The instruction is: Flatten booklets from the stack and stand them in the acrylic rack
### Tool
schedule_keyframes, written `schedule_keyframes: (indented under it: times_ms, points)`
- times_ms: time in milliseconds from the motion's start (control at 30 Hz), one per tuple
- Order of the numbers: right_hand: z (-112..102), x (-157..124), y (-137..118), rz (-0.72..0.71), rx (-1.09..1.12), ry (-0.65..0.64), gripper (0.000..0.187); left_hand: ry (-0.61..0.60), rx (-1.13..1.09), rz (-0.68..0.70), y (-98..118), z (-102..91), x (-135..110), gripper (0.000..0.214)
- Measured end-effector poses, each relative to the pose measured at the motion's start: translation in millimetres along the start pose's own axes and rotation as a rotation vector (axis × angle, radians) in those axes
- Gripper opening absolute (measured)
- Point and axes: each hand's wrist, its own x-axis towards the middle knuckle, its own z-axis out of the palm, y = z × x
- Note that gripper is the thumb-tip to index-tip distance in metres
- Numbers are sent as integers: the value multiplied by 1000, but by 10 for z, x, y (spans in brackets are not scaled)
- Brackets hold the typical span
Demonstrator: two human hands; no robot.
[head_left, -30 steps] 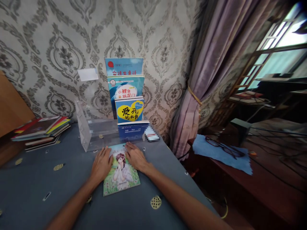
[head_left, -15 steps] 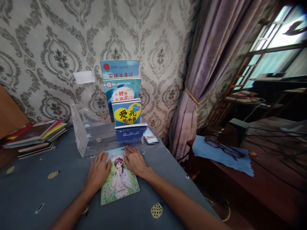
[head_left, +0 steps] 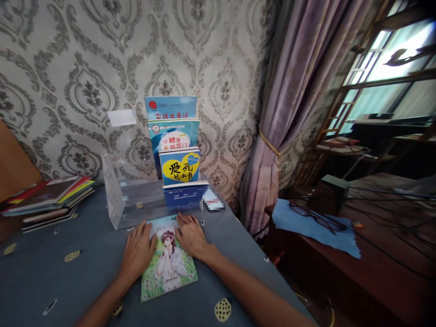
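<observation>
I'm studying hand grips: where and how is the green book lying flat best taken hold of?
Grip the green book by its long edges, probably, coming from both sides: it lies flat, cover up, with the left hand and right hand at those edges.

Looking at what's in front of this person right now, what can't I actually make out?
In the head view:
- The end of the title on the green book: the right hand covers it.
- The lower cover of the rearmost book: the book in front hides it.
- Details of the pale item beside the clear stand: blocky blurring masks them.
- The rest of the wooden panel: the left edge cuts it off.
</observation>
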Motion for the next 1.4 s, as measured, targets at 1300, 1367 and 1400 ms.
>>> schedule_keyframes:
  times_ms: [1300, 1367, 1400]
  points:
    - [92, -8, 177, -100, -29, 26, 48, -44, -241, -51, 43, -120, -59, 39]
    - [65, -22, 149, -101, -47, 22, 48, -50, -224, -49, 55, -138, -64, 37]
    - [58, -27, 143, -103, -56, 28, 47, -49, -223, -47, 59, -141, -65, 36]
